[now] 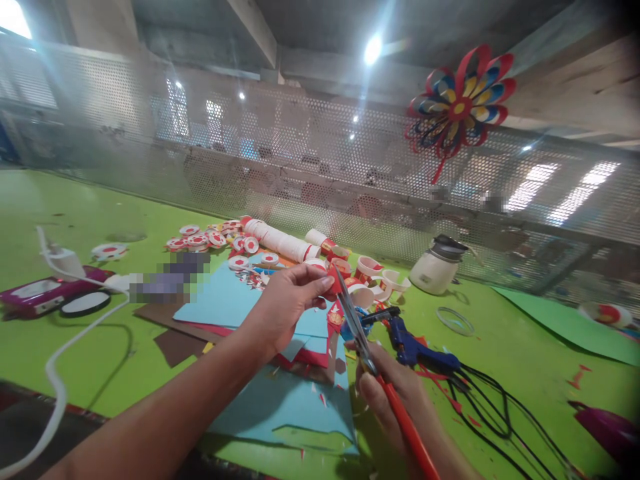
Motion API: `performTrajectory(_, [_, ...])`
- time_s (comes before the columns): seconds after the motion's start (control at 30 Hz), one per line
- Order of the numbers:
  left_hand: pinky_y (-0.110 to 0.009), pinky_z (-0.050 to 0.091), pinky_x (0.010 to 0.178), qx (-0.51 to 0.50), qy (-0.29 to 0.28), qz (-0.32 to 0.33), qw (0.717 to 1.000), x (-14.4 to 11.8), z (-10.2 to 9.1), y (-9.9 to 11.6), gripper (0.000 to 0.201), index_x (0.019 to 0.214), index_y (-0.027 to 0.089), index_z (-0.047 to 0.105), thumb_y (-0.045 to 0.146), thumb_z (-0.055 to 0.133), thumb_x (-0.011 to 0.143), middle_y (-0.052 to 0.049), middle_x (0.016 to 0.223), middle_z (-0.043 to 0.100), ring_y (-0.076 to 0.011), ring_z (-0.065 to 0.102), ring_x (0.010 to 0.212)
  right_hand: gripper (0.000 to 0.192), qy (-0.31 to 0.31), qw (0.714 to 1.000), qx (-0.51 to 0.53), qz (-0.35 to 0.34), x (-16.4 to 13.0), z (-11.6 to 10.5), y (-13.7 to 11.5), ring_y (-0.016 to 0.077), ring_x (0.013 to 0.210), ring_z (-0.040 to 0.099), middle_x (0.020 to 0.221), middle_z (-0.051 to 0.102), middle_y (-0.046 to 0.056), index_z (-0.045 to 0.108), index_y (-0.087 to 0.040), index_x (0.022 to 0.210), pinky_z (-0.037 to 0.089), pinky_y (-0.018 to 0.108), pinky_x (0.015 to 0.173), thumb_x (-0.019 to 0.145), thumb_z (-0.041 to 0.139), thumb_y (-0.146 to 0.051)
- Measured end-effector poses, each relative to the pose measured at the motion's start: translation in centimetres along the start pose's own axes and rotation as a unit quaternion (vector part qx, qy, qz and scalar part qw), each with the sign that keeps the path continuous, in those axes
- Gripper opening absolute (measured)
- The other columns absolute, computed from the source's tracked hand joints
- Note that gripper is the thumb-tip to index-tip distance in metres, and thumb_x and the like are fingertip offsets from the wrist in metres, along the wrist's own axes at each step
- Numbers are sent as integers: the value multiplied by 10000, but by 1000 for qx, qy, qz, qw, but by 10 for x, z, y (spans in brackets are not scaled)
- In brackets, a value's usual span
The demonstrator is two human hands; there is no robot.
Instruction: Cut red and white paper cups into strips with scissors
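Between thumb and fingers, my left hand (286, 303) pinches a small red paper piece (339, 279). Wrapped around the red handles of a pair of scissors (356, 327), my right hand (390, 387) points the blades up and away from me. The blade tips lie against the edge of the red paper; whether they are fully closed I cannot tell. Under both hands are light blue paper sheets (215, 293), with red and brown sheets beneath and small scraps on top. Just right of the scissors lies a blue glue gun (425, 350) with a black cord.
White-and-red paper discs (197, 239) pile up at the back left, beside a long white roll (280, 239). A white jug (437, 265) stands back right, near a tape ring (454, 321). A white cable (55, 373) crosses the left. Perforated metal panels (320, 160) border the green table (525, 360).
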State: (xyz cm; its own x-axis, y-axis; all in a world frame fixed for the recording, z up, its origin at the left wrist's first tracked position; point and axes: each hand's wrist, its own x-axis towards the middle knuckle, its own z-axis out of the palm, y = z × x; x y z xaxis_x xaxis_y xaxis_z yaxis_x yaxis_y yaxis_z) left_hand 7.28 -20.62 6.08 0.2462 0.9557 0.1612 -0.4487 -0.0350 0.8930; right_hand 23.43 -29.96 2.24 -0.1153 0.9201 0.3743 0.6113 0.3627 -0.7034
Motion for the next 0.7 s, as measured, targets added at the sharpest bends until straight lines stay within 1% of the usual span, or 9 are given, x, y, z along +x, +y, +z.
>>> performTrajectory(0.13, [-252, 394, 584, -2, -5, 3, 1000, -1, 0, 0, 86, 691, 136, 645, 194, 707, 675, -51, 703, 661, -119, 567, 640, 515, -2, 1000, 0, 3, 0, 0, -1, 158, 525, 523, 621, 541, 1, 636, -218, 1083, 447, 252, 526, 837, 403, -606])
performTrajectory(0.37, [-264, 403, 595, -13, 4, 2, 1000, -2, 2, 1, 125, 686, 122, 634, 200, 726, 652, -42, 679, 649, -121, 571, 629, 507, -9, 1000, 15, -19, 0, 4, 10, 139, 479, 493, 578, 486, -20, 632, -200, 1068, 440, 247, 504, 859, 377, -586])
performTrajectory(0.57, [-255, 397, 589, -13, 16, -3, 1000, -2, 3, 1, 131, 697, 114, 621, 185, 722, 651, -29, 660, 637, -112, 566, 616, 499, -13, 1000, 17, 0, -2, 3, 9, 135, 462, 493, 561, 497, -21, 625, -198, 1079, 417, 239, 473, 866, 375, -574])
performTrajectory(0.7, [-259, 398, 594, -10, 14, -3, 1000, -1, 2, 1, 133, 700, 114, 621, 188, 720, 652, -34, 667, 636, -114, 566, 620, 500, -15, 1000, 16, 2, -2, 2, 7, 141, 466, 505, 562, 503, -17, 623, -196, 1085, 406, 244, 468, 867, 374, -570])
